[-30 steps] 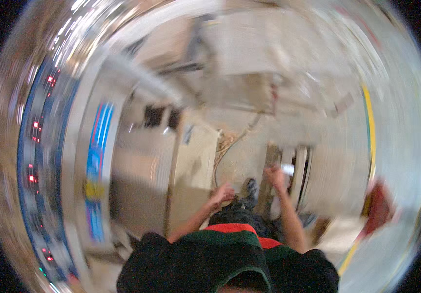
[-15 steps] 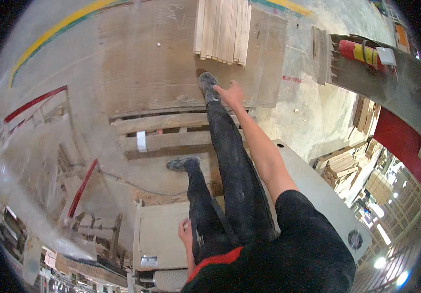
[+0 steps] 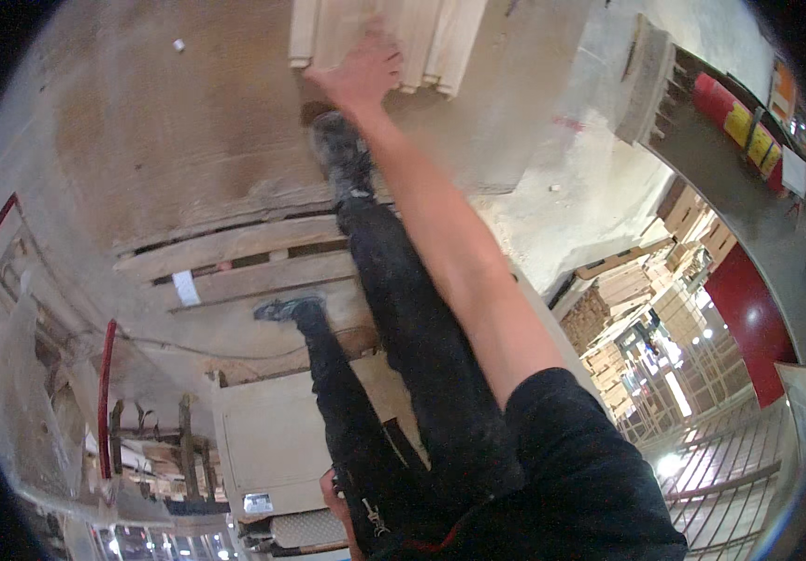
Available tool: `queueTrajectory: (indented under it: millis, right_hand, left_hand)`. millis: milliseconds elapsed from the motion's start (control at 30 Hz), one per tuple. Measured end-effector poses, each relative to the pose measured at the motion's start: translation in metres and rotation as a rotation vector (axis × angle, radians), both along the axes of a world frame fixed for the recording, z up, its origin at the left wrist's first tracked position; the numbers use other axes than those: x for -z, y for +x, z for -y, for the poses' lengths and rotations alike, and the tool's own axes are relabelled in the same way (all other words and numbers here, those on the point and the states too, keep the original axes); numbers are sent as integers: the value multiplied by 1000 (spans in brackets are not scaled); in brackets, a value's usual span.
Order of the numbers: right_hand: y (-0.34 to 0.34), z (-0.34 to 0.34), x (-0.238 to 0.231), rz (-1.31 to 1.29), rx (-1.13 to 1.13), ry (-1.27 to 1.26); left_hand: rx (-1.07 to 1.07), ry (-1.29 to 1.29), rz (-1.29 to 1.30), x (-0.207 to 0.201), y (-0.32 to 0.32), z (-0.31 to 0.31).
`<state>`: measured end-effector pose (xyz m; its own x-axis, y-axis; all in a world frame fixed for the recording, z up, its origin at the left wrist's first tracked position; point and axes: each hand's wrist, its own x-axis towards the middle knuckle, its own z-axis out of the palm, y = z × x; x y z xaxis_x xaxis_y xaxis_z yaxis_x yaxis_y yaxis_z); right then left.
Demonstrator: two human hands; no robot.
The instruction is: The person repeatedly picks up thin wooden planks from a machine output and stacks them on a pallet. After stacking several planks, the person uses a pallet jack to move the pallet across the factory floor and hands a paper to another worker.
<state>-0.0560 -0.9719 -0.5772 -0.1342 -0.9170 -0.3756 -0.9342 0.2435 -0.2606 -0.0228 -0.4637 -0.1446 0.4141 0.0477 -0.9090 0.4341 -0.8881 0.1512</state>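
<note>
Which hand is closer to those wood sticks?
Right. The right hand is over the near end of the wooden strips; I can't tell if it's touching. The left hand is well back from them, beside the left thigh.

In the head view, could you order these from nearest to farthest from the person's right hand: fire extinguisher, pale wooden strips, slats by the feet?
1. Pale wooden strips: right at the right hand, top centre.
2. Slats: below and left of it.
3. Fire extinguisher: well off to the right.
</note>
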Motion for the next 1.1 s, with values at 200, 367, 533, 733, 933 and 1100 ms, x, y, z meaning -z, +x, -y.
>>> queueTrajectory:
  millis: [200,367,533,733,933,1100]
  right_hand:
    - [-48,11,-11,-45,13,97]
    - [-75,-5,36,-92,-47,170]
    - [-64,18,22,37,298,14]
    - [-77,-29,-29,1,302,182]
    - [-124,-110,-172,40,107,373]
    - [-166,-165,-286,275,13,499]
  left_hand:
    - [75,164,-91,7,6,-20]
    - [178,145,-69,5,18,-11]
    - [269,115,-101,7,32,-19]
    - [311,63,-93,5,41,-37]
    - [238,-68,-43,-8,32,-92]
    - [116,-232,28,-25,22,-153]
